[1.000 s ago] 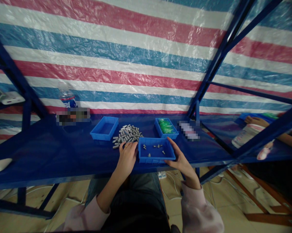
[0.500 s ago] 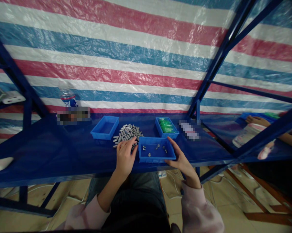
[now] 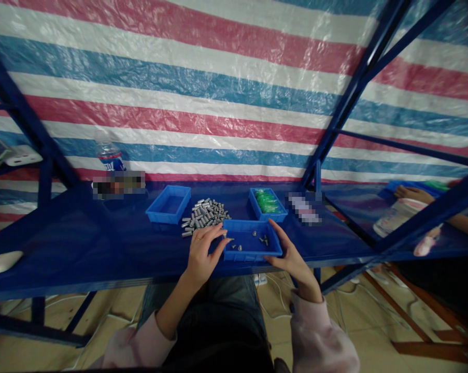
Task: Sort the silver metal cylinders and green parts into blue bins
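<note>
My right hand grips the right end of a shallow blue plastic box, fingers at the far corner and thumb on the near wall. Several small silver screws lie scattered on its floor. My left hand reaches over the box's left rim, thumb and forefinger closed in a pinch around a small screw that is mostly hidden by the fingertips. Just beyond that hand is a heap of grey metal cylinders on the blue table.
Behind the heap stands a blue box with nothing visible inside. Another blue box holds green plastic-wrapped items. A bottle stands at the back left, a white object at the left edge. Another person's hand is at far right.
My left hand has moved right, from beside the box to over its left rim, with thumb and forefinger closing on a screw. Screws inside have shifted. My right hand stays on the box.
</note>
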Demonstrator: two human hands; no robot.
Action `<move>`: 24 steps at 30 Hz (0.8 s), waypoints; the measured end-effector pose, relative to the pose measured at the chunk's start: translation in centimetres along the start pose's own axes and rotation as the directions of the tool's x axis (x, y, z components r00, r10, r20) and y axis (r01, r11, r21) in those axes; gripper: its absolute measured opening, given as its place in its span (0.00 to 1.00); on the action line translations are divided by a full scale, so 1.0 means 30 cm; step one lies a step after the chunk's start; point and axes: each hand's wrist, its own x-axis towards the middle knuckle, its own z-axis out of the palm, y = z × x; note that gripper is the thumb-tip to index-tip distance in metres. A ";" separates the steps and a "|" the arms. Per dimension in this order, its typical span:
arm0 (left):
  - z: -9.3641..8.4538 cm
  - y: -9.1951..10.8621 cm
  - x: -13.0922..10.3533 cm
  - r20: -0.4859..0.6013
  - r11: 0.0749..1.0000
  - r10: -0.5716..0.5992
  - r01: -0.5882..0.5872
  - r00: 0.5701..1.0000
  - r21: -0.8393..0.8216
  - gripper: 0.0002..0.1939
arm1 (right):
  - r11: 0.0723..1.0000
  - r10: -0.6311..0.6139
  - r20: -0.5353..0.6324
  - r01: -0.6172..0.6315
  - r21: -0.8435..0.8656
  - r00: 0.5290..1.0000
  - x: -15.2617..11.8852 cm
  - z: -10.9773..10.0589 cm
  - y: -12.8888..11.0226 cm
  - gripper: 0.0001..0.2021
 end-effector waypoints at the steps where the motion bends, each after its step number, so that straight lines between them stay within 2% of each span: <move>1: 0.002 -0.002 -0.001 0.012 1.000 -0.003 0.004 1.000 -0.012 0.22 | 1.000 -0.005 -0.001 0.005 -0.002 1.000 0.000 0.000 0.000 0.46; 5: 0.009 -0.008 -0.002 0.057 0.998 -0.043 0.046 0.997 -0.040 0.23 | 1.000 0.007 -0.005 -0.007 0.004 1.000 0.000 0.001 -0.001 0.47; 11: 0.012 -0.004 0.006 0.178 0.996 -0.028 0.043 0.984 -0.084 0.19 | 1.000 0.012 0.002 -0.012 0.019 1.000 -0.002 0.001 0.000 0.47; 24: 0.014 -0.006 0.009 0.163 0.992 -0.087 0.100 0.983 -0.075 0.21 | 1.000 -0.005 0.006 0.005 0.009 1.000 -0.002 -0.003 0.007 0.46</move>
